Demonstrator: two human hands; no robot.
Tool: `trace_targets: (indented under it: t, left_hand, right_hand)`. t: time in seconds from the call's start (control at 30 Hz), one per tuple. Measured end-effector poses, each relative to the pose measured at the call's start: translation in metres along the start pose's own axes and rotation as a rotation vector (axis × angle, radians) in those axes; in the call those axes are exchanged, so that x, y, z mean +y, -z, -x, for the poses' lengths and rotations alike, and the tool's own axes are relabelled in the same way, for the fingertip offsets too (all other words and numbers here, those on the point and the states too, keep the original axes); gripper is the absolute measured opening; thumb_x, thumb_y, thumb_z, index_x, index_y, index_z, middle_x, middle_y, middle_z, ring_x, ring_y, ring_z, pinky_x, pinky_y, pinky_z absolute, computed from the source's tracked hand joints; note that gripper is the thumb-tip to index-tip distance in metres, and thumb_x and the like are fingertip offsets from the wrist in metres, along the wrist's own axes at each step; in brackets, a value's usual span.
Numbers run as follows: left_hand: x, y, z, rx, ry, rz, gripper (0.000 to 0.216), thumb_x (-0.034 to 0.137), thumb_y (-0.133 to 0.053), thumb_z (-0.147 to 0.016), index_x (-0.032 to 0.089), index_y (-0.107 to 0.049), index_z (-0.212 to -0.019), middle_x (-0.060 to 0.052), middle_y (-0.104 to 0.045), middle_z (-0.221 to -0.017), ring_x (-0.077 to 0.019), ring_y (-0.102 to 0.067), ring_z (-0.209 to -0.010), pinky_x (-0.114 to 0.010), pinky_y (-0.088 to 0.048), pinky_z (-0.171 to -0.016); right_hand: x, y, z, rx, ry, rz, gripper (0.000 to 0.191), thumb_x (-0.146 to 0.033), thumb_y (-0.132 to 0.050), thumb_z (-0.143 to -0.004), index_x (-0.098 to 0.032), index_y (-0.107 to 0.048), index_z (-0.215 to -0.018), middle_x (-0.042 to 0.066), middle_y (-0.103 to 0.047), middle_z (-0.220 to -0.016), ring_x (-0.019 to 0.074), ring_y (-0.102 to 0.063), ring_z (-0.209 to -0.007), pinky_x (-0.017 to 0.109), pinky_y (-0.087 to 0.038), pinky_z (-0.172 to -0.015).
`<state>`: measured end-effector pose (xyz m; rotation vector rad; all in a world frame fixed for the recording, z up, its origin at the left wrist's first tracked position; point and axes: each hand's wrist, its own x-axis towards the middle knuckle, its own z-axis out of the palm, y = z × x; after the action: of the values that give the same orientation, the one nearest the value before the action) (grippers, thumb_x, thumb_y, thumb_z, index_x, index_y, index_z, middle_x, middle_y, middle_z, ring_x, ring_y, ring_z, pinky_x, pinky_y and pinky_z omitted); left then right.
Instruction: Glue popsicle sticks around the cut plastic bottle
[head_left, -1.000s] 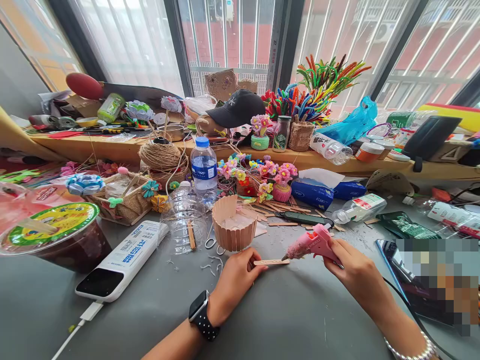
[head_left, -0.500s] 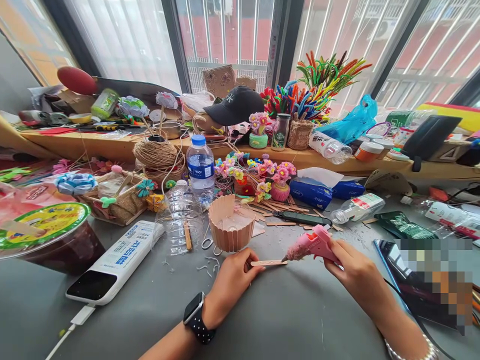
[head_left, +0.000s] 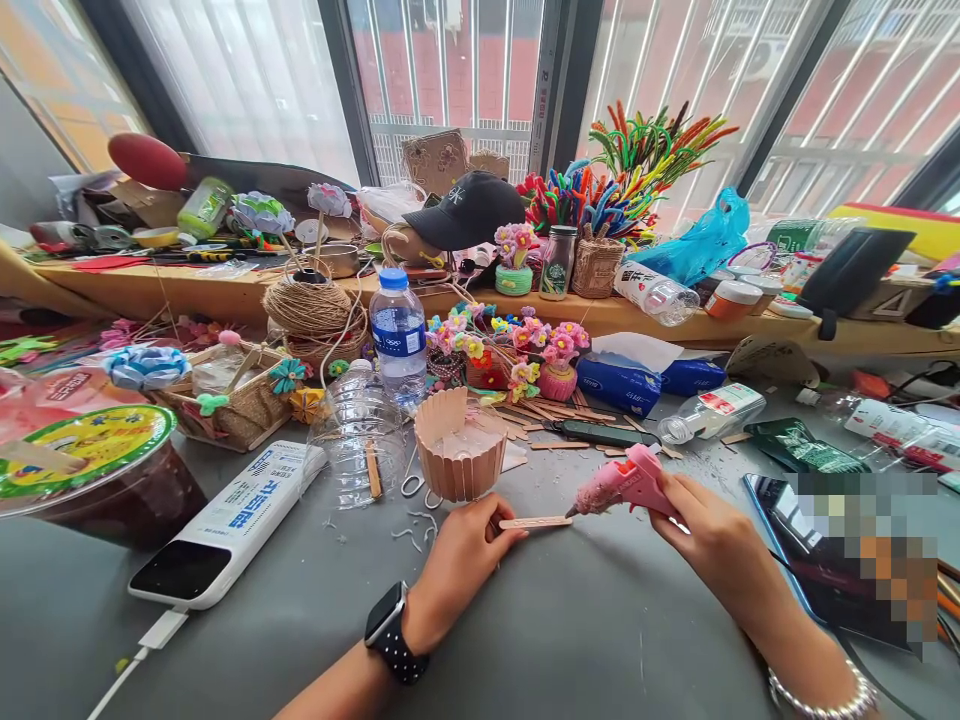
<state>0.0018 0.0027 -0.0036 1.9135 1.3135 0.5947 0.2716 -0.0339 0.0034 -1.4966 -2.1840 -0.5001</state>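
Note:
My left hand (head_left: pixel 469 550) pinches one end of a flat wooden craft stick (head_left: pixel 541 522), its fingers closed. Beads of glue show along the stick's upper face. A pink hot glue gun (head_left: pixel 622 482) is gripped in my right hand (head_left: pixel 709 525), its nozzle at the stick's free end; whether the tip touches is hard to tell. Just behind my left hand stands a round cup (head_left: pixel 461 465) walled with upright craft sticks, one side taller than the other. Scissors (head_left: pixel 412 483), partly hidden, lie beside the cup.
Loose craft sticks (head_left: pixel 555 410) and a dark green utility knife (head_left: pixel 600 433) lie behind the glue gun. A water bottle (head_left: pixel 399 345), a cut clear bottle (head_left: pixel 356 440) and a white power bank (head_left: pixel 225 525) are on the left. A tablet (head_left: pixel 832 570) rests at right.
The glue gun's nozzle has shifted slightly toward the stick's free end. My left hand keeps its hold on the stick. The whole view has moved a little.

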Motion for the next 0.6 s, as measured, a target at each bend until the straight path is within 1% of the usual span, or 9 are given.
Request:
trace_targets:
  t: [0.1,0.2,0.33,0.47,0.6]
  left_hand:
    - [0.0,0.0,0.0,0.002,0.001,-0.007,0.014,0.031,-0.053,-0.073,0.017,-0.056,-0.074,0.003,-0.056,-0.056,-0.0124,-0.052,-0.054,-0.021,-0.035,-0.053]
    - [0.001,0.0,0.0,-0.011,0.01,-0.009,0.015,0.031,-0.053,-0.073,0.017,-0.056,-0.073,0.003,-0.055,-0.055,-0.0126,-0.052,-0.054,-0.021,-0.035,-0.053]
    - [0.001,0.0,0.001,-0.015,-0.002,0.0,0.015,0.032,-0.052,-0.074,0.017,-0.055,-0.074,0.003,-0.054,-0.054,-0.0121,-0.052,-0.053,-0.021,-0.035,-0.053]
    - [0.001,0.0,0.001,-0.016,-0.004,0.009,0.017,0.035,-0.051,-0.074,0.017,-0.055,-0.074,0.004,-0.054,-0.054,-0.0122,-0.052,-0.053,-0.021,-0.036,-0.052]
    - [0.001,0.0,0.001,-0.019,-0.006,0.005,0.017,0.033,-0.052,-0.074,0.017,-0.055,-0.073,0.003,-0.055,-0.054,-0.0123,-0.052,-0.052,-0.021,-0.036,-0.052]
  right_hand:
    - [-0.002,0.001,0.0,0.013,-0.025,0.008,0.026,-0.018,-0.042,-0.078,-0.016,-0.054,-0.101,0.005,-0.062,-0.078,0.0149,-0.059,-0.066,0.025,-0.045,-0.056]
    - [-0.005,0.004,-0.002,0.029,-0.041,0.032,0.023,-0.019,-0.04,-0.08,-0.014,-0.055,-0.096,0.006,-0.061,-0.079,0.016,-0.059,-0.068,0.026,-0.044,-0.056]
    - [-0.007,0.007,-0.003,0.023,-0.031,0.024,0.022,-0.02,-0.04,-0.08,-0.014,-0.054,-0.097,0.005,-0.06,-0.075,0.0153,-0.058,-0.065,0.026,-0.044,-0.056]
    - [-0.008,0.006,-0.003,0.03,-0.074,-0.002,0.026,-0.021,-0.039,-0.08,-0.014,-0.054,-0.101,0.007,-0.061,-0.079,0.0174,-0.059,-0.071,0.029,-0.046,-0.06]
    - [-0.011,0.005,-0.003,0.047,-0.067,0.03,0.026,-0.023,-0.041,-0.08,-0.012,-0.054,-0.1,0.008,-0.061,-0.079,0.0189,-0.059,-0.07,0.03,-0.046,-0.058]
